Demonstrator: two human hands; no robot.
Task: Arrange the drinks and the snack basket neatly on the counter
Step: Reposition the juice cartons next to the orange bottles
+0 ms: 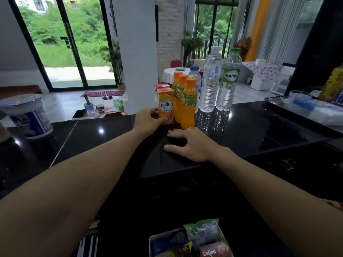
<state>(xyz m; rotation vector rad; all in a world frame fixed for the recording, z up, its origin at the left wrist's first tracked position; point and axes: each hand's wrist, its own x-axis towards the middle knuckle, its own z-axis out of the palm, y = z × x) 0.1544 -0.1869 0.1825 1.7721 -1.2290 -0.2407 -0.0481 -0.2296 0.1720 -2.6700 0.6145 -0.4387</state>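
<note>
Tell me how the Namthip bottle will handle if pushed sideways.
The Namthip bottle looks full, so probably heavy. Tall and narrow, it may tip if pushed high. The glossy counter should let it slide when pushed low.

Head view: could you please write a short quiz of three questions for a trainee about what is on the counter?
1. How many orange bottles stand beside the carton?
2. True or false: the right grip rests on the counter and holds nothing.
3. The left grip holds: A the carton; B the snack basket; C a water bottle.
Key: 1 three; 2 true; 3 A.
</note>
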